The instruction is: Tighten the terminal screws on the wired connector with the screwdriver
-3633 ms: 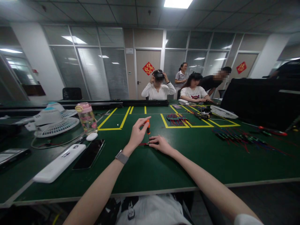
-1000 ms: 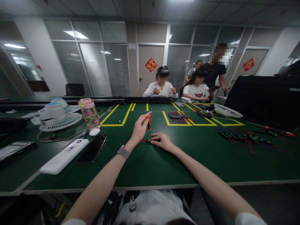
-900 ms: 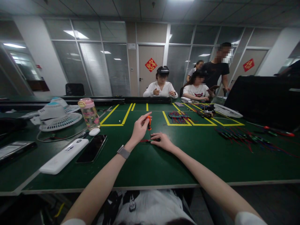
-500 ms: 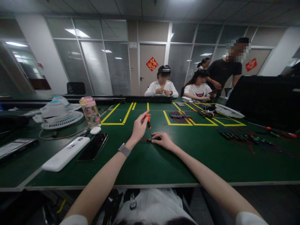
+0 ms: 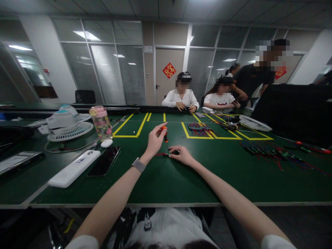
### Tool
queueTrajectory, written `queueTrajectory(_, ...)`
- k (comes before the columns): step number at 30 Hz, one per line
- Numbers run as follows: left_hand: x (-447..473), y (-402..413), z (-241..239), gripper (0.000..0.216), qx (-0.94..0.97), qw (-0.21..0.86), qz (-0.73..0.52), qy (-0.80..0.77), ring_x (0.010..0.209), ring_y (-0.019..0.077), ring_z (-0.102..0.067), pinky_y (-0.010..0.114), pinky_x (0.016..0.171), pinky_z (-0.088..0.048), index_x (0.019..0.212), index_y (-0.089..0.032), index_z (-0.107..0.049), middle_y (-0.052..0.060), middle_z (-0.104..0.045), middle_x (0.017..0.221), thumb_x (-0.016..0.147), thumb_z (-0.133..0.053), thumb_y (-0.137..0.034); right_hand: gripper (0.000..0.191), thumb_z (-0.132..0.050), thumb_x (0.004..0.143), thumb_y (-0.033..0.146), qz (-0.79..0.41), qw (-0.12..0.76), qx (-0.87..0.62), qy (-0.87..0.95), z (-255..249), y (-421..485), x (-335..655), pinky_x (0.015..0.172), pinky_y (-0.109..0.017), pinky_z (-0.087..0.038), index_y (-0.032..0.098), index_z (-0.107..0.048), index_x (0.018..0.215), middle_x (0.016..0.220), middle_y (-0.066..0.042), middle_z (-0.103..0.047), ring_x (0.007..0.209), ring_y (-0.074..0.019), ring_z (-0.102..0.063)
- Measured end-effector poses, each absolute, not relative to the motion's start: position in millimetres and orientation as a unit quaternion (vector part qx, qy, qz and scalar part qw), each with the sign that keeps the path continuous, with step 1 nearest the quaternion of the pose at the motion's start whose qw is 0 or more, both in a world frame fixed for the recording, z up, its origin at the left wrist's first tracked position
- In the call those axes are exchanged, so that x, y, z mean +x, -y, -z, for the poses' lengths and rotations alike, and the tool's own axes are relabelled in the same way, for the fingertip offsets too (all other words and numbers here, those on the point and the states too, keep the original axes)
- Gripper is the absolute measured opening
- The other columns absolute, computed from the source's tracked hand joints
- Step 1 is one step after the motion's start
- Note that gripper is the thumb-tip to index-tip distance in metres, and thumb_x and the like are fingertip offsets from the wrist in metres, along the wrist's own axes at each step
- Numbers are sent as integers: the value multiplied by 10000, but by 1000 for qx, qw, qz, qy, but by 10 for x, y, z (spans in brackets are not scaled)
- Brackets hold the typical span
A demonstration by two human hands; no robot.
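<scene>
My left hand [image 5: 153, 141] pinches the orange handle of a small screwdriver [image 5: 165, 134], held upright with its tip down on a small dark part [image 5: 173, 152] with red wires. My right hand [image 5: 182, 155] lies on the green table [image 5: 166, 180], fingers pressed on that part, holding it down. A watch sits on my left wrist [image 5: 138, 165].
To my left lie a black phone [image 5: 104, 165], a white power bank [image 5: 74, 168], a white mouse [image 5: 106, 143], a pink-lidded bottle [image 5: 101, 123] and small fans [image 5: 68, 125]. Bundles of wired parts [image 5: 199, 129] lie in yellow-taped boxes and at right [image 5: 269, 152]. Several people are at the far side.
My hands keep their hold on the screwdriver and the part. The view has tilted slightly, and a standing person at the far right has shifted rightward.
</scene>
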State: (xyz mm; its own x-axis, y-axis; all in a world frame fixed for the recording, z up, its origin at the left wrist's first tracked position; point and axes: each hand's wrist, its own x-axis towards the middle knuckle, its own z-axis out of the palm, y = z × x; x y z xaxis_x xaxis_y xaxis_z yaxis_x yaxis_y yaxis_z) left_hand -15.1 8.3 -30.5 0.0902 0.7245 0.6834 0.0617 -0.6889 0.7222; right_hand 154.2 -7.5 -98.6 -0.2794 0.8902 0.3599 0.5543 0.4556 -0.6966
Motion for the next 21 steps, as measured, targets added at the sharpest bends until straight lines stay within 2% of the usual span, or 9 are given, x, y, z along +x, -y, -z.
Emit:
queueTrajectory(3,-157,-77,309,304,697,214,-617,-297,916,145,-599,262,821,-492,1146,-222,-636,54,-608,1022,859,-555,-281,145,-712,680,236,-224,372,-471,768,985,74,1535,995,-459,-398,203,-740,818,1082,-95,-701,1074,-259,-621)
queueTrajectory(6,-155,-86,304,341,705,244,-602,-284,1001,151,-580,267,849,-484,1218,-228,-588,60,-595,1107,894,-484,-242,141,-707,688,240,-221,373,-470,769,993,69,1535,998,-455,-395,204,-738,821,1074,-94,-704,1076,-256,-622)
queueTrajectory(9,-144,-90,302,365,703,292,-592,-263,924,142,-611,278,837,-496,1246,-207,-562,58,-624,1063,890,-482,-222,140,-704,692,238,-217,372,-468,772,1004,63,1538,1005,-456,-386,206,-736,825,1071,-90,-706,1080,-254,-620)
queueTrajectory(11,-144,-81,303,340,701,266,-603,-272,860,136,-608,271,809,-504,1187,-211,-608,47,-620,994,854,-554,-248,142,-702,695,242,-215,371,-468,773,1011,60,1541,1005,-457,-385,207,-735,828,1075,-88,-704,1076,-254,-621)
queueTrajectory(14,-155,-65,296,305,699,224,-611,-298,882,142,-585,253,784,-501,1126,-230,-650,45,-584,985,832,-592,-285,140,-699,700,250,-213,369,-468,775,1021,54,1545,1012,-457,-378,210,-734,830,1078,-85,-703,1078,-251,-620)
queueTrajectory(18,-157,-84,284,341,693,295,-592,-287,930,142,-597,268,817,-488,1212,-234,-593,53,-610,1048,899,-457,-241,151,-703,699,259,-215,372,-467,773,1034,43,1552,1024,-456,-366,208,-736,837,1083,-86,-701,1085,-249,-615)
queueTrajectory(21,-148,-99,289,343,684,325,-593,-274,852,137,-623,276,797,-497,1205,-205,-592,51,-643,985,880,-487,-232,153,-703,697,260,-217,374,-464,773,1038,39,1556,1025,-453,-367,209,-739,837,1083,-84,-700,1083,-249,-616)
